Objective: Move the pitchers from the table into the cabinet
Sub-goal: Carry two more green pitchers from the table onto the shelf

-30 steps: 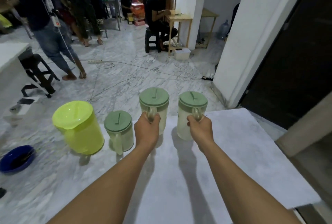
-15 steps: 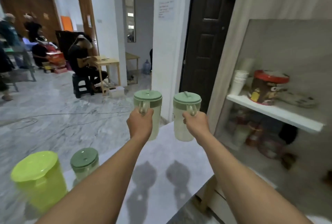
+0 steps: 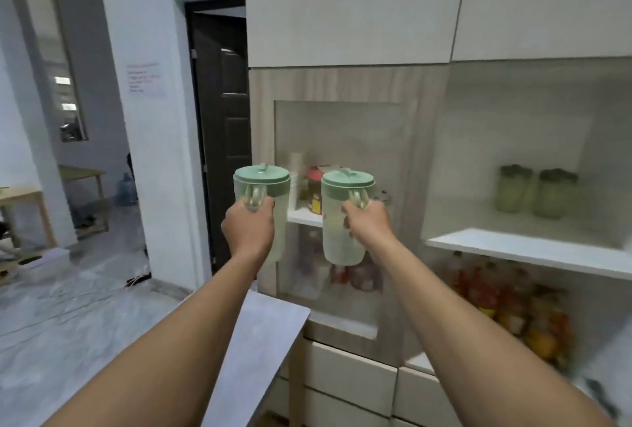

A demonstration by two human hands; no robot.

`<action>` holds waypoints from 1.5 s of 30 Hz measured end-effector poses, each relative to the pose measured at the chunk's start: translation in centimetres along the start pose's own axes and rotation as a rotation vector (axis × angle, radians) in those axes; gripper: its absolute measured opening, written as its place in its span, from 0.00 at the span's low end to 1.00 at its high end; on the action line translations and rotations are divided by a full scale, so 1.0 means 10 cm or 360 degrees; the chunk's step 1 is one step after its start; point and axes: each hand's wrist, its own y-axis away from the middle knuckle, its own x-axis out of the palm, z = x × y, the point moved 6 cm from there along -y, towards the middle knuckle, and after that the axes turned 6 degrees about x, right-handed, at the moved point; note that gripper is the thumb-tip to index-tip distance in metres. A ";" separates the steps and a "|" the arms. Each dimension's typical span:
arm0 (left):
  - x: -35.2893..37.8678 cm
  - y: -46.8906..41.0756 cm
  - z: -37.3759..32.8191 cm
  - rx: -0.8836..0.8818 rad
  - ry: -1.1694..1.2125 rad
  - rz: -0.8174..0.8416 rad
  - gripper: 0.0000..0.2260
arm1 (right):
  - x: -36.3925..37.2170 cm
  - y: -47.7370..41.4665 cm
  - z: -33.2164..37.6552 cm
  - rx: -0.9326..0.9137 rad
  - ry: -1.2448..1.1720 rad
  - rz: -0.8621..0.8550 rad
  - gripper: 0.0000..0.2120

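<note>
I hold two pale pitchers with green lids in the air in front of the cabinet (image 3: 345,84). My left hand (image 3: 249,228) grips the handle of the left pitcher (image 3: 261,183). My right hand (image 3: 367,223) grips the handle of the right pitcher (image 3: 342,221). Both pitchers are upright, at about the height of the cabinet's white shelf (image 3: 526,248). Two similar green-lidded pitchers (image 3: 537,192) stand on that shelf at the right. The grey table (image 3: 260,331) lies below my arms.
A glass-fronted compartment (image 3: 338,139) behind the pitchers holds a red-lidded jar (image 3: 314,194) and stacked cups. Bottles (image 3: 506,303) crowd the space under the right shelf. White drawers (image 3: 349,378) sit below. A dark door (image 3: 222,112) stands open at the left.
I have turned right from the table toward the cabinet, carrying both pitchers up off the table. The yellow-green pitcher and the small green-lidded one are out of view now.
</note>
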 end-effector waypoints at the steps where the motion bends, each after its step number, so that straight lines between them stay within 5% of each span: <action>1: 0.15 0.05 -0.10 0.0020 0.0025 0.0034 0.08 | -0.19 -0.04 0.01 -0.0011 -0.0002 -0.0051 0.09; 14: 2.23 1.05 -1.14 0.0123 0.0310 0.0386 0.09 | -2.66 -0.45 -0.28 0.0027 0.0024 -0.0435 0.11; 20: 3.07 1.44 -1.34 0.0141 0.0407 0.0542 0.09 | -3.41 -0.75 -0.56 0.0072 0.0042 -0.0530 0.04; 45: 6.27 0.63 -0.97 -0.0005 0.0411 0.0681 0.12 | -4.15 -3.49 -1.36 0.0204 -0.0048 -0.0678 0.09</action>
